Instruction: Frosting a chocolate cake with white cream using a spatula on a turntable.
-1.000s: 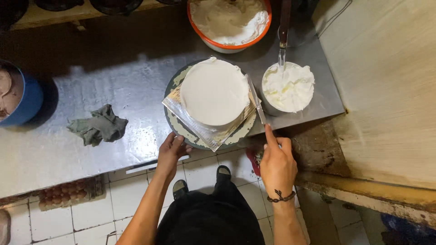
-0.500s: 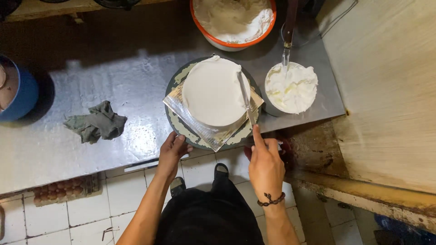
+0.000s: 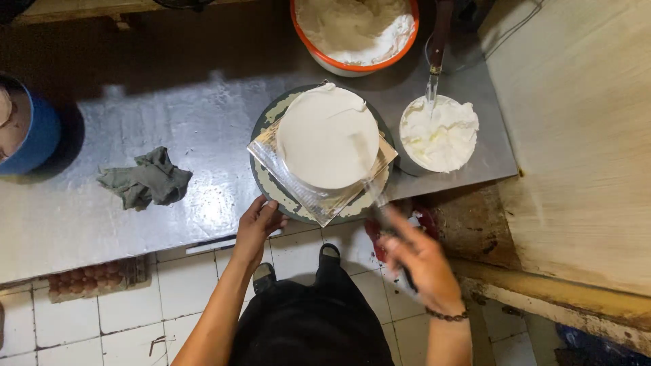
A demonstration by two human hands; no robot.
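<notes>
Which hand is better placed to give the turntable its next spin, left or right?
Left, probably. The left hand rests at the turntable near edge, fingers on the rim. The right hand holds a blurred spatula against the white cake.

Seen from above at the bottom centre of the frame, the person wears a dark, nearly black garment over the torso and dark shoes (image 3: 329, 254) with pale insoles showing. Both forearms are bare, with no sleeves in view. A thin beaded bracelet (image 3: 446, 315) (dark, small round beads) circles the wrist of the right hand (image 3: 419, 261), lower right; the left hand (image 3: 258, 224) wears nothing
</notes>
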